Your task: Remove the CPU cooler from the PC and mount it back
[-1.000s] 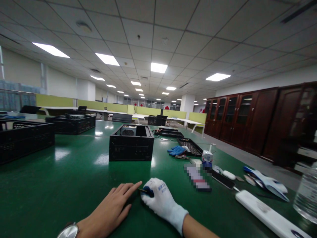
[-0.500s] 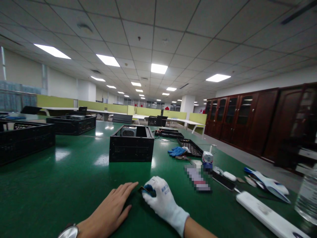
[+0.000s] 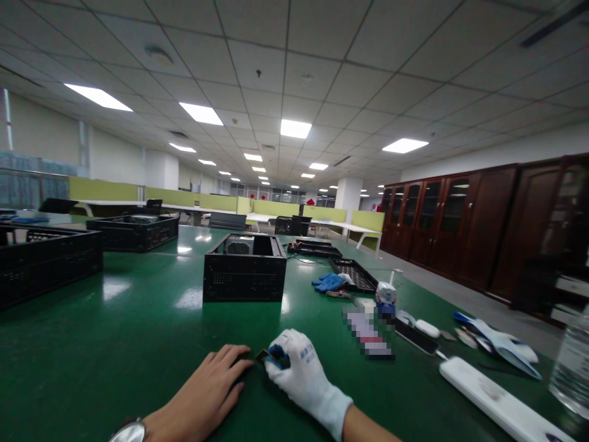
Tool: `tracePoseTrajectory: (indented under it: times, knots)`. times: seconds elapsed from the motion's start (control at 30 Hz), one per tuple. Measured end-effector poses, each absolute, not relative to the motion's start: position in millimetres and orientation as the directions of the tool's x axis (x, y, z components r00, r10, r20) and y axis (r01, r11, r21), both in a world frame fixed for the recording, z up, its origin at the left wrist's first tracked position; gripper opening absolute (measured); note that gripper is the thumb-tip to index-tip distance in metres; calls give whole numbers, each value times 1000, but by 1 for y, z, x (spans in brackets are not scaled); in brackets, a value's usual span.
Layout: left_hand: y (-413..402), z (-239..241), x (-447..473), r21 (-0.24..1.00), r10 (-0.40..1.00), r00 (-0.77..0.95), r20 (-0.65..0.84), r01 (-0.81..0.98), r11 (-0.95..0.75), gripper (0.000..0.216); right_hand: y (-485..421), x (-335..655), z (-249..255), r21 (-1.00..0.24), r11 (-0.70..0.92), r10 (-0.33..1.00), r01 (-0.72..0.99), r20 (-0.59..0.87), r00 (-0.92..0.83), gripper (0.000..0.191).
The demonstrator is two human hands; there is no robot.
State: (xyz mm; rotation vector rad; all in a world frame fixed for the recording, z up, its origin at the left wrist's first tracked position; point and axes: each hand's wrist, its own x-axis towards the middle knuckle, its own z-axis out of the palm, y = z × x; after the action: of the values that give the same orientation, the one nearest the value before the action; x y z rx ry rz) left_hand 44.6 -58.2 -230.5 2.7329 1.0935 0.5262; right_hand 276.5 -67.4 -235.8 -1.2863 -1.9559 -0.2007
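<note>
My bare left hand [image 3: 216,380], with a watch [image 3: 131,431] on its wrist, is open and palm down over the green table [image 3: 151,344]. Its fingertips are just left of a small flat dark piece [image 3: 261,355] with a yellowish edge. My right hand [image 3: 301,371] wears a white work glove with blue fingertips and is closed in a pinch on that piece. The gloved fingers hide most of the piece, so its kind does not show. Beyond both hands stands an open black computer case [image 3: 243,279] with a power supply [image 3: 239,245] inside.
More black computer cases [image 3: 46,261] stand at the left. To the right lie blue gloves [image 3: 329,282], a black panel [image 3: 354,274], a blurred-out phone-like object [image 3: 368,334], a dark phone [image 3: 416,336] and a white power strip [image 3: 497,399]. A clear bottle [image 3: 570,368] is at the right edge.
The left fingers have drawn back slightly and bent a little, away from the small piece. More of the piece's edge now shows at the right glove's fingertips.
</note>
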Motion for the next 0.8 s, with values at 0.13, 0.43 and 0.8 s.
tracePoseTrajectory:
  times: [0.13,0.43,0.8]
  knots:
    - [-60,-227,46,281,701,673,236,643,-712,63,-66,277,-237,-249,454,744,855,634,-210,8]
    - [-65,-218,48,233,659,710,248,616,-752,62,-68,274,-237,-274,455,801,847,541,-256,11]
    - [-61,-231,45,262,703,662,259,653,-711,64,-67,276,-237,-230,499,695,835,681,-228,10]
